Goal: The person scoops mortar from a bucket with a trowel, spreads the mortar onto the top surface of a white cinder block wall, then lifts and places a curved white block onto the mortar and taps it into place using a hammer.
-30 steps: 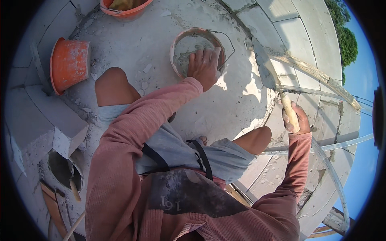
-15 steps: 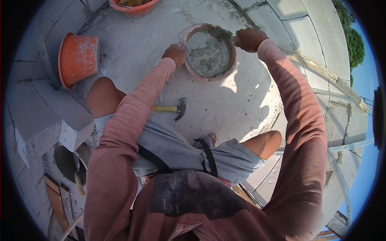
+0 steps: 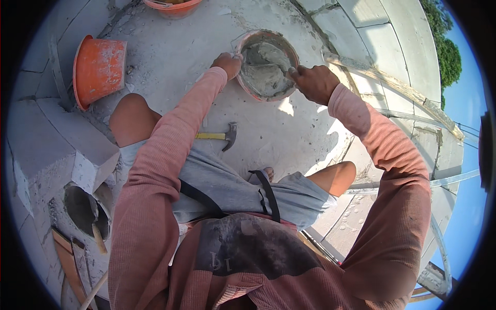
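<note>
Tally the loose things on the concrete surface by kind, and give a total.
Orange buckets: 3, one holding grey mortar with the left hand and right hand at its rim, one lying on its side, one at the top edge
Hammers: 1, yellow-handled
Total: 4

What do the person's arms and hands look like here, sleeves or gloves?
Both arms wear long salmon-pink sleeves of ribbed knit, reaching the wrists. The left hand and right hand are bare, with no gloves. No watch or bands show on either one.
</note>
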{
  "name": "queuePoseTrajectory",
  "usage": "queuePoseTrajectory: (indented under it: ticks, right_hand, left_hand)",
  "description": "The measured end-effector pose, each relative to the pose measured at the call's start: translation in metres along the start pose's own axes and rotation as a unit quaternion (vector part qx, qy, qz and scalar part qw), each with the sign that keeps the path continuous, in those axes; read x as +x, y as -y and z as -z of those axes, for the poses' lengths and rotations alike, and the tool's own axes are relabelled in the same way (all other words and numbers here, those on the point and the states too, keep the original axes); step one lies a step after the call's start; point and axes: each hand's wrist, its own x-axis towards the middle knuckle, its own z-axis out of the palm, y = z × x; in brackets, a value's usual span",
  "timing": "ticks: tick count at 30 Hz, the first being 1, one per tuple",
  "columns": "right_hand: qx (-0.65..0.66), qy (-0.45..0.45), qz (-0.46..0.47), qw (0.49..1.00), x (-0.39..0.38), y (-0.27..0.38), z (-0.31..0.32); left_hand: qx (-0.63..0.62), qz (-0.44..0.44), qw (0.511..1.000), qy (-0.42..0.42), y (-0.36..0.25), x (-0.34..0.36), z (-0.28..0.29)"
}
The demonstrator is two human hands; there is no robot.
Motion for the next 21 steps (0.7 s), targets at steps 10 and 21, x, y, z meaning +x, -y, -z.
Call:
queuePoseTrajectory:
  ticks: [10, 21]
  right_hand:
    - [0.01, -0.061, -0.09, 0.994, -0.068, -0.051, 0.051]
    - [0.467, 0.372, -0.196, 0.778, 0.056, -0.05, -0.01]
  left_hand:
    - [0.048, 0.059, 0.997, -0.029, -0.03, -0.033, 0.012]
    - [0.019, 0.071, 0.996, -0.048, -0.041, -0.04, 0.003]
